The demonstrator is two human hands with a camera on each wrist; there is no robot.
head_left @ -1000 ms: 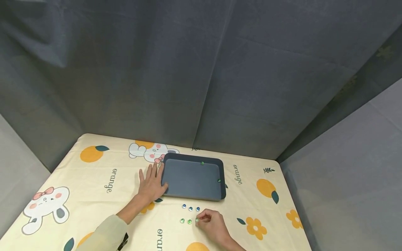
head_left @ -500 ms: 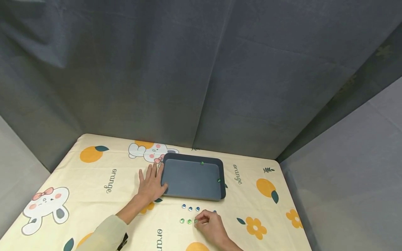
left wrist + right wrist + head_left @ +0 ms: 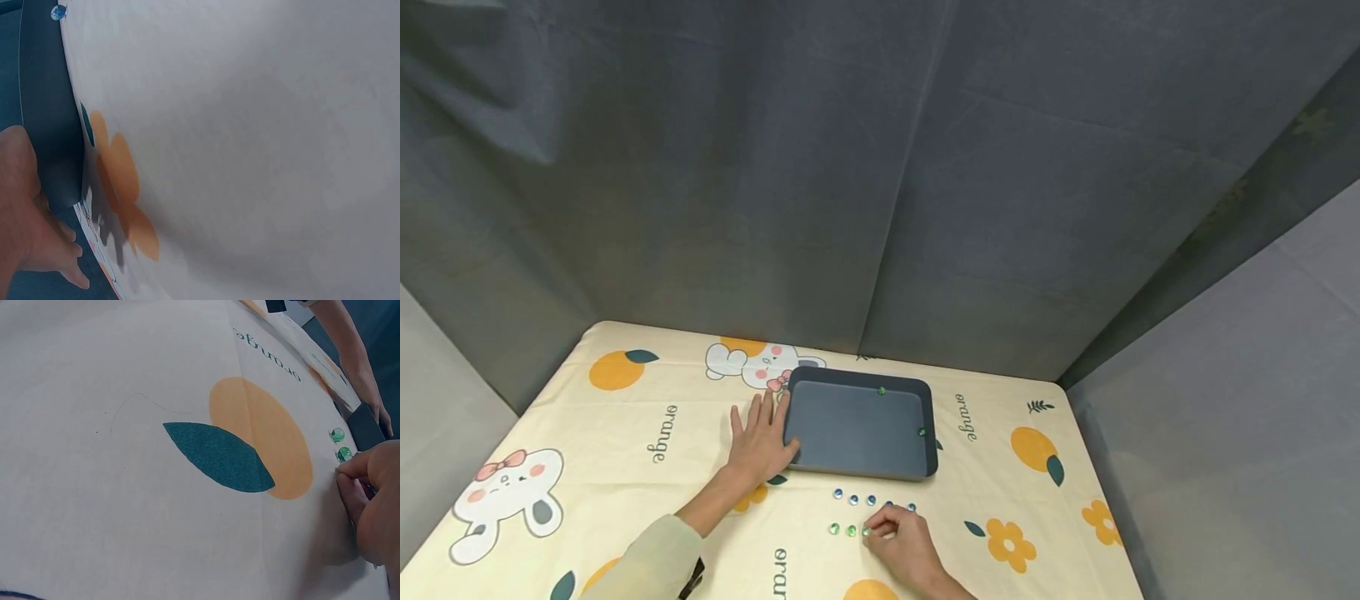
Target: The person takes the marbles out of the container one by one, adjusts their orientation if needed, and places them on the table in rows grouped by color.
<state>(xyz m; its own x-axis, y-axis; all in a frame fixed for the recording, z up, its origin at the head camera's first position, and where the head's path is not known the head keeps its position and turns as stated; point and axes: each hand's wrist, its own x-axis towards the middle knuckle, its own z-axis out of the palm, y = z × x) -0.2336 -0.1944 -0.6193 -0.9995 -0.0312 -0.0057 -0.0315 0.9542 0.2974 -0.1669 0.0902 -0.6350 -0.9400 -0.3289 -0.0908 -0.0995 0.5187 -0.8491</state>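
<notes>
My left hand (image 3: pixel 758 450) lies with fingers spread on the left edge of a dark grey rectangular tray (image 3: pixel 857 472); the left wrist view shows it at the tray's corner (image 3: pixel 59 150). Close in front of the tray, my right hand (image 3: pixel 906 542) pinches a green glass marble (image 3: pixel 867 531) between thumb and fingertips. That marble ends a short row with two more, a green marble (image 3: pixel 852 530) and another green marble (image 3: pixel 834 528). In the right wrist view my right hand (image 3: pixel 378 500) hides the pinched one.
Between this row and the tray runs a row of several blue marbles (image 3: pixel 853 499), the right ones close behind my right hand. Inside the tray sit one green marble (image 3: pixel 882 390) at the back and another green marble (image 3: pixel 922 432) at the right. Grey curtains (image 3: pixel 760 208) enclose the patterned tablecloth (image 3: pixel 700 500).
My right hand has shifted slightly left with the green marble, closer to the other two. Blue marbles behind that hand have come into sight. My left hand stays on the tray.
</notes>
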